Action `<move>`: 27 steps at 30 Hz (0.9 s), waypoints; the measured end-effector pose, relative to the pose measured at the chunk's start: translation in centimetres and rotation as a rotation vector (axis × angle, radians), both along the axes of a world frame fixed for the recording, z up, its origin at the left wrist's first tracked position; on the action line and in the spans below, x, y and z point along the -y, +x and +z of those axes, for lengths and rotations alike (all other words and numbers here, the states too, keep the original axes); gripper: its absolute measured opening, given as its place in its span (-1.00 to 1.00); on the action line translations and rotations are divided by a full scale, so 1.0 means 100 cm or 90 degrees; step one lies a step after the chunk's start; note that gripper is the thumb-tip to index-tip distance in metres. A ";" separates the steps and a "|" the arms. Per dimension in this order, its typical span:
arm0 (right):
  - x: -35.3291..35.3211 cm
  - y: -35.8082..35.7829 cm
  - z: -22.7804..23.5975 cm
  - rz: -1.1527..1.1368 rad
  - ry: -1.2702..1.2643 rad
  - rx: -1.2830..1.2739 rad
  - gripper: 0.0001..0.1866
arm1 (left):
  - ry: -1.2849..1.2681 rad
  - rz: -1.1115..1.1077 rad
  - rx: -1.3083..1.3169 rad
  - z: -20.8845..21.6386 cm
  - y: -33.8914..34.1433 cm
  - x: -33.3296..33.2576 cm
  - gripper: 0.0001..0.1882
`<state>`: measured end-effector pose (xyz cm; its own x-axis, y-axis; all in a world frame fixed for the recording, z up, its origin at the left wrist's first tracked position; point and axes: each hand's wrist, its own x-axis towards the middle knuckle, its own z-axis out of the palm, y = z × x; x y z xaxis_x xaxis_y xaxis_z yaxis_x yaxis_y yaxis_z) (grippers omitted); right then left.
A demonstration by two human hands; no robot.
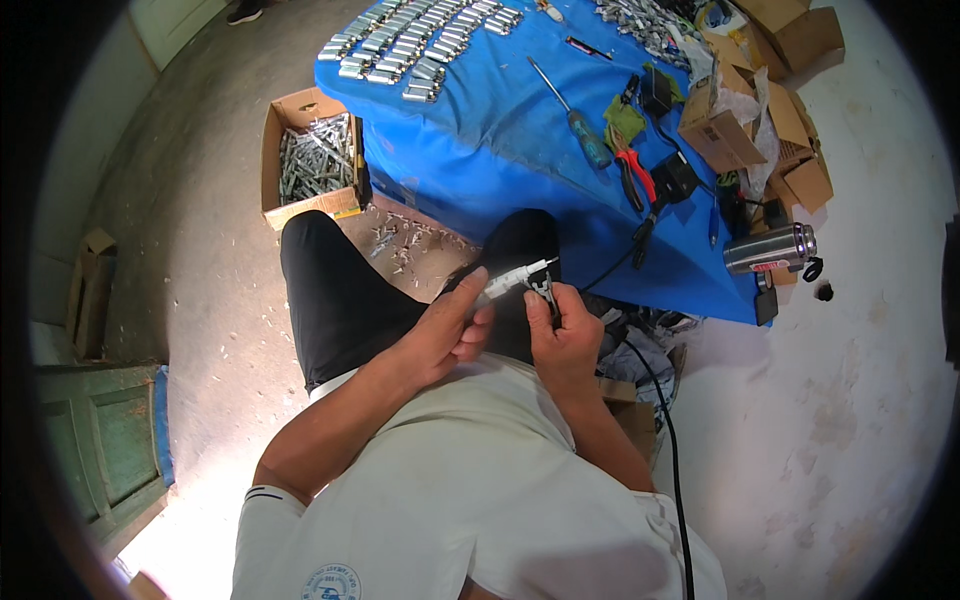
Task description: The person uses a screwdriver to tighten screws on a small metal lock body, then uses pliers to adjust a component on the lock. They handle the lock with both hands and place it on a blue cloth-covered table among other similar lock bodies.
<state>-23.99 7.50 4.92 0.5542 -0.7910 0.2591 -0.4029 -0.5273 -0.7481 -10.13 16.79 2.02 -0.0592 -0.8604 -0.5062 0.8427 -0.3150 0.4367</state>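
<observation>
In front of my lap, my left hand (450, 330) is closed round a white tube with a thin pointed tip (507, 284). The tube slants up to the right. Close beside its tip, my right hand (563, 335) pinches a small dark metal part (540, 284) between thumb and fingers. The part and the tube's front end overlap from here; whether they touch I cannot tell. Both hands are above my thighs, short of the blue-covered table (480, 150).
Rows of silver metal pieces (405, 45) lie on the table's far left. Nearer right are a screwdriver (585, 135), red-handled pliers (635, 175) and a steel flask (770, 248). A cardboard box of metal parts (315, 160) stands left of the table. A black cable (665, 420) runs past my right side.
</observation>
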 end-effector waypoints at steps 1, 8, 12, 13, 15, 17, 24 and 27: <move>-0.003 0.004 -0.003 -0.018 -0.059 0.018 -0.83 | 0.016 0.003 -0.004 0.001 0.000 0.002 -0.45; 0.007 0.005 -0.024 -0.036 -0.305 0.088 -0.84 | 0.045 0.008 -0.010 0.007 -0.003 0.010 -0.44; 0.014 -0.003 0.006 0.063 0.425 0.156 -0.81 | 0.039 -0.005 -0.012 0.009 -0.005 0.009 -0.44; 0.018 -0.008 0.011 0.081 0.540 0.172 -0.81 | 0.016 -0.019 -0.007 0.010 -0.005 0.006 -0.44; 0.027 -0.015 0.016 0.118 0.768 0.204 -0.81 | -0.029 -0.050 0.002 0.010 -0.005 0.001 -0.45; 0.026 -0.020 0.015 0.141 0.813 0.225 -0.76 | -0.046 -0.067 0.025 0.010 -0.007 0.000 -0.45; 0.024 -0.028 0.006 0.161 0.926 0.318 -0.72 | -0.049 -0.085 0.035 0.010 -0.015 0.008 -0.46; 0.023 -0.032 0.005 0.179 0.960 0.330 -0.71 | -0.059 -0.093 0.048 0.006 -0.015 0.005 -0.46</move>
<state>-27.20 5.18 5.37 0.8224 -0.3802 -0.4233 0.0218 0.7645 -0.6442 -11.67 16.32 2.62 -0.1522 -0.8882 -0.4335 0.7540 -0.3879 0.5301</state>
